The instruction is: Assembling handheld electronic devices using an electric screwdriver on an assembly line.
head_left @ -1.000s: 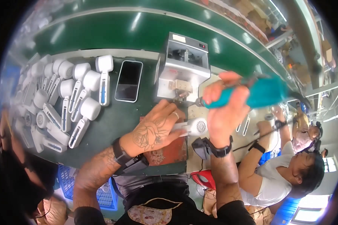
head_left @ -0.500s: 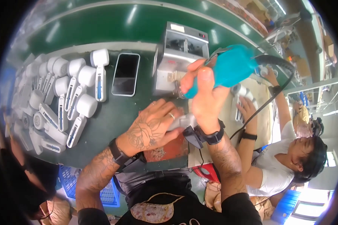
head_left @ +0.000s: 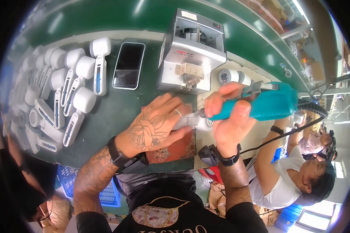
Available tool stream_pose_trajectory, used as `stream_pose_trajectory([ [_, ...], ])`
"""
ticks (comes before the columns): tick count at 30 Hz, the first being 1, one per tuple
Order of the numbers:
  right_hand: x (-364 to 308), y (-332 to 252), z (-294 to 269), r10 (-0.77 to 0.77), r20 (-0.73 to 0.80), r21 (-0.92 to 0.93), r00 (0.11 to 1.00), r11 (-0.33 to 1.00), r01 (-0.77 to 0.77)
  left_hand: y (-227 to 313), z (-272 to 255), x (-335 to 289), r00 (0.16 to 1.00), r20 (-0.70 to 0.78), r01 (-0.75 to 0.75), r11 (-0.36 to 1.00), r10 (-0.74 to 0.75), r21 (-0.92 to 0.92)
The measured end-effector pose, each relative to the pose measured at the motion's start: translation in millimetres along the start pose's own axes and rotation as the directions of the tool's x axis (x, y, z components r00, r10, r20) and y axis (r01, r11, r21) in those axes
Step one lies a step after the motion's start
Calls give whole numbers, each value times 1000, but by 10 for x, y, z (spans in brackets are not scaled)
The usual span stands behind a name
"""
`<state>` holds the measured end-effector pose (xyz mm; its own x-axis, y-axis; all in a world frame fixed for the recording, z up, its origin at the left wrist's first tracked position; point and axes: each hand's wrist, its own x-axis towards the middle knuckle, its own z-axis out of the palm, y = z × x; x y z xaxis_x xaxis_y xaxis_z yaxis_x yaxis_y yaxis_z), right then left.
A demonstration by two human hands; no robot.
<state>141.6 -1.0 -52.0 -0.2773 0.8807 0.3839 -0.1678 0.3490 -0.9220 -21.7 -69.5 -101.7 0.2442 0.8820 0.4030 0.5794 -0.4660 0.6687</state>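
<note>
My left hand (head_left: pixel 153 124) is closed around a white handled piece with a round, perforated head (head_left: pixel 199 122), holding it low over the bench. In my right hand (head_left: pixel 234 126) is a teal electric screwdriver (head_left: pixel 270 103), tilted almost level. Its tip meets the white piece where the handle joins the head; whether a screw sits there is too small to tell. Just beyond my hands stands a grey metal screw feeder (head_left: pixel 186 58). Partly under my left hand lies a worn red mat (head_left: pixel 169 152).
Several similar white pieces (head_left: pixel 83 100) lie crowded on the bench's left, beside a phone (head_left: pixel 127 64). More white pieces (head_left: pixel 227 76) are right of the feeder. A black cable (head_left: pixel 278 134) trails from the screwdriver side near a co-worker (head_left: pixel 278 182). A blue basket (head_left: pixel 68 182) is below.
My right hand has brought the screwdriver away from the feeder's front, right and down to the white piece, tipping it flatter. My left hand keeps its hold. The whole view has shifted slightly.
</note>
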Motion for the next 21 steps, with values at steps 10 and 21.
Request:
stream_pose_trajectory([
  [10, 11, 108, -35, 12, 151, 87, 988, 996, -26, 17, 41, 22, 999, -14, -27, 987, 30, 156],
  [21, 442, -66, 242, -69, -19, 8, 997, 998, 70, 31, -23, -15, 999, 30, 14, 996, -16, 83],
])
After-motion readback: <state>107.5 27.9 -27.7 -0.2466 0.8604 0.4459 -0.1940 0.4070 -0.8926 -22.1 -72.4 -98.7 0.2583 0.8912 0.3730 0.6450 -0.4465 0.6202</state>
